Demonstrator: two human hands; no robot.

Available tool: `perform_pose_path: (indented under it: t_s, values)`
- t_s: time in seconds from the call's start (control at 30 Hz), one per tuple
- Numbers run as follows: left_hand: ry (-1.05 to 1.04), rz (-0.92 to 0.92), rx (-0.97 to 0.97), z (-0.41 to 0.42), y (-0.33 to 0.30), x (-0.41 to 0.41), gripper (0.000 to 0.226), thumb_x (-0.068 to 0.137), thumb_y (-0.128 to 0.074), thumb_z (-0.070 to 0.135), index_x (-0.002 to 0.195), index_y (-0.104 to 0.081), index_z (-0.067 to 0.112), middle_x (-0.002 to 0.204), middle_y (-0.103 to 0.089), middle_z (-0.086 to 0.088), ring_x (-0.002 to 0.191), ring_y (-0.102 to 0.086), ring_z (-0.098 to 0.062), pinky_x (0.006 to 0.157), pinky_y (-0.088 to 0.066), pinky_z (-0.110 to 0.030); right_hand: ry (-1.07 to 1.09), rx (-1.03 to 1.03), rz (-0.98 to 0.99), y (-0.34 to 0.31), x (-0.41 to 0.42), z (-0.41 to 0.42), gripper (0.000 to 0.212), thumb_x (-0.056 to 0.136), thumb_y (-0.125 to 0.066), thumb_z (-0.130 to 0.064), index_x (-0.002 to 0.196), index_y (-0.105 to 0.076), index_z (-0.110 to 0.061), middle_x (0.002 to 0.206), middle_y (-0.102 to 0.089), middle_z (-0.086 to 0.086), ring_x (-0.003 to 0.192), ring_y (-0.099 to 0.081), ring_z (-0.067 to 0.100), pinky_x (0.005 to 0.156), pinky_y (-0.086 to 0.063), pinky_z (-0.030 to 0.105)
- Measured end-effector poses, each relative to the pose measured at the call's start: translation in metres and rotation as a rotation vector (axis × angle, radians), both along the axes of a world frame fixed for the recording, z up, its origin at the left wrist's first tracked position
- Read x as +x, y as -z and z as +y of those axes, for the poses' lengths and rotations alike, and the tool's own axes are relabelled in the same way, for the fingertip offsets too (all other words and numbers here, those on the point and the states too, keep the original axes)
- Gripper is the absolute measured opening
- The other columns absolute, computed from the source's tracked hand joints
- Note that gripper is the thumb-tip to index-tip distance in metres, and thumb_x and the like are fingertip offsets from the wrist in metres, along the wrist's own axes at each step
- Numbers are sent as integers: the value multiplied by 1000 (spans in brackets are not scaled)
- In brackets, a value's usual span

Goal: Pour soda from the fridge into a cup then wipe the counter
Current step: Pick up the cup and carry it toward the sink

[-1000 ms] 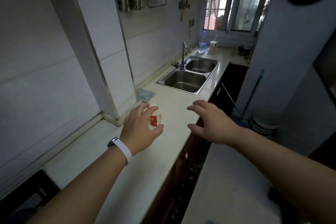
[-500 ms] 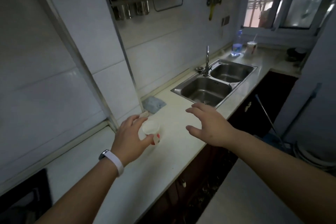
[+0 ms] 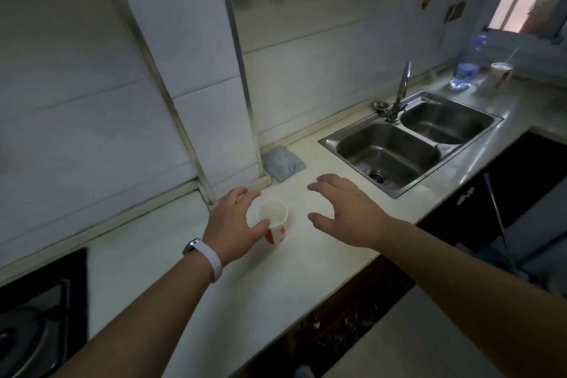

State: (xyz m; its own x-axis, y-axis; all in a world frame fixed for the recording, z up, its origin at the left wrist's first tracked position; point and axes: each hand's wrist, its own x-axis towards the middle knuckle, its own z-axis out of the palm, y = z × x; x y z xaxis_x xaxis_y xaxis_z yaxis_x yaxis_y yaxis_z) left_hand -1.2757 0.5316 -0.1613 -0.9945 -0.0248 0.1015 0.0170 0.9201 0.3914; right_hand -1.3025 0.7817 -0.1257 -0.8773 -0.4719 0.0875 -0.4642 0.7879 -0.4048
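While the left hand point(image 3: 233, 221) curls around a white paper cup point(image 3: 273, 221) with red print, its thumb and fingers touch the cup's side in a loose grip, and the cup stands upright on the pale desk point(image 3: 171, 282). Just right of those fingers, the right hand point(image 3: 346, 212) hovers with fingers spread, holding nothing. Beyond the left fingers, against the wall, lies a folded grey-blue cloth point(image 3: 283, 163). Farther right of the right fingers sits a double steel sink point(image 3: 408, 144).
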Motion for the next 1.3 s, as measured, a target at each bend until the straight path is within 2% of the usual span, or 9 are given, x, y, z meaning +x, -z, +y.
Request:
perform_pose_path:
  t_s: [0.2, 0.43, 0.57, 0.7, 0.8, 0.9, 1.03, 1.2, 1.3]
  values:
    - [-6, -124, 98, -18, 45, -37, 69, 80, -64, 54, 140, -46, 27, 144, -43, 1, 128, -44, -22, 105, -42, -41, -11, 27, -47, 19, -37, -31, 59, 90, -60, -49, 142, -42, -29, 151, -36, -6, 134, -37, 17, 110, -35, 36]
    - [-84, -221, 220, -31, 82, -53, 78, 78, -70, 53, 144, -40, 24, 148, -42, -2, 133, -41, -23, 109, -36, -41, -14, 33, -134, 47, -63, -56, 59, 88, -65, -44, 140, -43, -27, 149, -38, -5, 132, -40, 18, 108, -40, 38]
    - [-179, -303, 415, -26, 96, -58, 97, 72, -78, 53, 149, -30, 19, 152, -37, -6, 138, -37, -26, 113, -33, -45, -39, 44, -170, 63, -74, -61, 59, 88, -65, -43, 140, -43, -26, 148, -40, -5, 129, -42, 17, 105, -43, 35]
    - [-257, -353, 642, -22, 119, -61, 108, 64, -82, 56, 150, -25, 23, 152, -36, -5, 137, -38, -26, 111, -36, -49, -68, 52, -206, 81, -86, -61, 60, 88, -64, -45, 140, -42, -26, 147, -40, -4, 129, -43, 17, 104, -43, 34]
    - [-232, -358, 707, -16, 133, -64, 105, 65, -85, 50, 148, -29, 21, 148, -41, -3, 134, -41, -22, 109, -39, -44, -67, 27, -243, 90, -91, -63, 61, 88, -65, -44, 141, -42, -26, 147, -40, -3, 129, -43, 18, 104, -44, 38]
    - [-197, -330, 721, -9, 150, -72, 84, 63, -90, 36, 132, -44, 26, 129, -54, 6, 121, -52, -17, 96, -44, -31, -57, 21, -263, 102, -97, -62, 61, 88, -65, -44, 141, -42, -26, 147, -39, -2, 129, -43, 18, 104, -43, 36]
    - [-216, -242, 780, 2, 167, -75, 84, 59, -93, 29, 125, -41, 36, 120, -54, 14, 111, -54, -8, 93, -43, -24, -43, 27, -301, 115, -101, -56, 61, 88, -64, -45, 142, -41, -27, 149, -38, -3, 131, -41, 18, 105, -42, 35]
    - [-259, -143, 827, 11, 177, -79, 78, 61, -93, 24, 119, -43, 42, 114, -50, 27, 104, -49, 17, 84, -37, -4, -37, 37, -326, 124, -104, -48, 59, 90, -62, -45, 142, -41, -26, 148, -38, -3, 130, -42, 18, 104, -42, 33]
    - [-276, -134, 843, 11, 177, -82, 73, 64, -91, 23, 113, -42, 47, 112, -51, 28, 100, -53, 12, 81, -38, -7, -33, 55, -324, 126, -104, -44, 59, 90, -61, -46, 142, -41, -27, 148, -38, -3, 130, -42, 19, 104, -42, 35]
